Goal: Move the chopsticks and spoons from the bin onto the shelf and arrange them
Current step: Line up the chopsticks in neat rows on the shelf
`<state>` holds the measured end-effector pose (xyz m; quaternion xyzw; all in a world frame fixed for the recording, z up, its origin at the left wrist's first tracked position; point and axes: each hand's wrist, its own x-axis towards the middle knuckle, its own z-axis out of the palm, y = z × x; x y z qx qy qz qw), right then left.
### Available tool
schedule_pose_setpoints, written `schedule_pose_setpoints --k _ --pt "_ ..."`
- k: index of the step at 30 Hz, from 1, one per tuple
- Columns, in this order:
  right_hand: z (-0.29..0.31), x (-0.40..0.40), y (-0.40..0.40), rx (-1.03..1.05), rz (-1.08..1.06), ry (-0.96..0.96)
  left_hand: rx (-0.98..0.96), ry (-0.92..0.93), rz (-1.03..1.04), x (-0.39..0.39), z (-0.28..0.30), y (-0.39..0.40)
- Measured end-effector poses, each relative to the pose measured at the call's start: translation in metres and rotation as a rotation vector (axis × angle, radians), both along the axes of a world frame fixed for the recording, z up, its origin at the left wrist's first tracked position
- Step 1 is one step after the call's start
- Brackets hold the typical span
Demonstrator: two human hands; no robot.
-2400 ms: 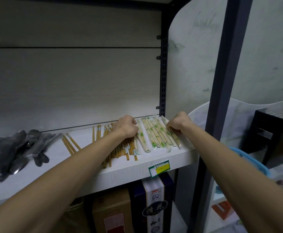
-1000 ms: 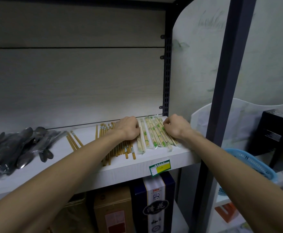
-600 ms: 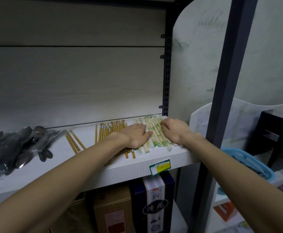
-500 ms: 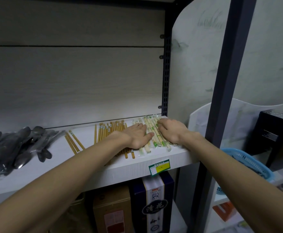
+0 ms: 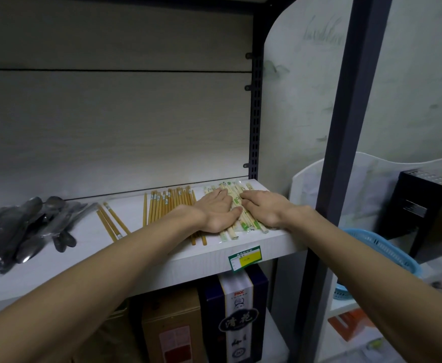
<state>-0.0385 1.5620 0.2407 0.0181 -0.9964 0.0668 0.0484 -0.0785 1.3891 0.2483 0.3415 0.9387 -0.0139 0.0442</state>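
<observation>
my left hand [image 5: 214, 212] is lying flat, fingers straight and together, palm down across the seam where the bare chopsticks [image 5: 166, 205] are meeting the wrapped chopsticks [image 5: 234, 224]. it is pressing on them, not gripping anything. my right hand [image 5: 263, 209] is lying just beside it, fingers stretched out and only slightly bent, fingertips resting on the wrapped chopsticks; it is not clasping anything either. the two hands are nearly touching at the thumbs.

the wrapped chopsticks are lying in a row at the right end of the shelf [image 5: 136, 254], running front to back, their near ends sticking out below my hands close to the shelf edge. the bare chopsticks are lying side by side to their left, also running front to back. three loose chopsticks [image 5: 111, 222] are sitting apart further left, angled. the spoons [image 5: 18, 229] are lying in a heap in clear wrap at the far left of the shelf.

the blue bin [image 5: 382, 248] is sitting low at the right, past the dark post [image 5: 345, 127], mostly hidden behind my right forearm; i cannot tell what is in it. a price tag [image 5: 244, 258] is sticking to the front edge of the shelf. boxes [image 5: 206, 318] are standing under the shelf.
</observation>
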Motion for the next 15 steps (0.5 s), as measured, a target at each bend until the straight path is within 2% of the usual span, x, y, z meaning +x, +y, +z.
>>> schedule_pose_setpoints --k 3,6,10,12,15 --pt "0.0 0.005 -0.001 -0.003 0.03 -0.003 0.023 -0.056 0.002 0.009 -0.001 -0.001" --pt "-0.001 0.011 -0.002 -0.099 0.025 0.038 0.042 -0.089 -0.004 0.015 0.001 -0.002" --pt "0.002 0.011 -0.004 -0.241 -0.018 0.136 0.152 0.008 0.011 0.017 0.002 -0.002" --pt "0.002 0.009 -0.002 -0.211 -0.076 0.088 0.194 0.085 -0.002 0.019 0.0 -0.001" --pt "-0.001 0.007 0.001 -0.139 -0.122 -0.043 0.094 0.008 -0.012 0.021 -0.001 -0.002"
